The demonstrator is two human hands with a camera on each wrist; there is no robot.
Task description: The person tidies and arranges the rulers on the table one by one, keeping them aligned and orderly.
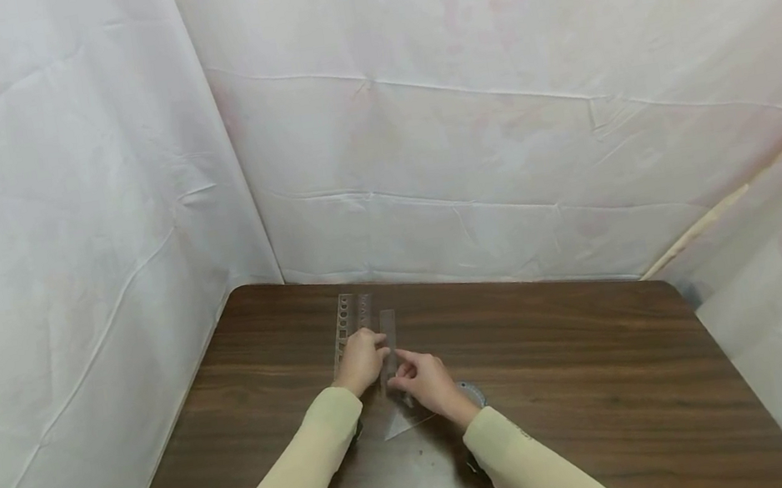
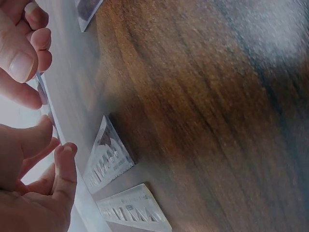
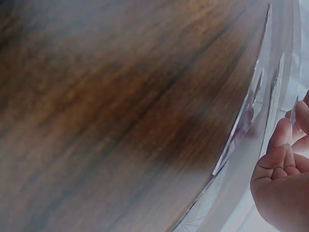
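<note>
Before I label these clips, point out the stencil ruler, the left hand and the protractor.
stencil ruler (image 1: 341, 319), head view, on its row of holes
left hand (image 1: 360, 360), head view, back of hand
protractor (image 1: 472, 391), head view, visible curved edge

I am in a makeshift recording booth, not a home or shop: creased white sheeting (image 1: 416, 105) hangs on all sides of my dark wood-grain bench (image 1: 594, 382), meeting at its far left corner, and clear plastic drafting rulers (image 1: 365, 324) lie there.

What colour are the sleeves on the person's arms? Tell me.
Pale cream-yellow, plain with no pattern, on both sleeves. The head view shows them best.
</note>
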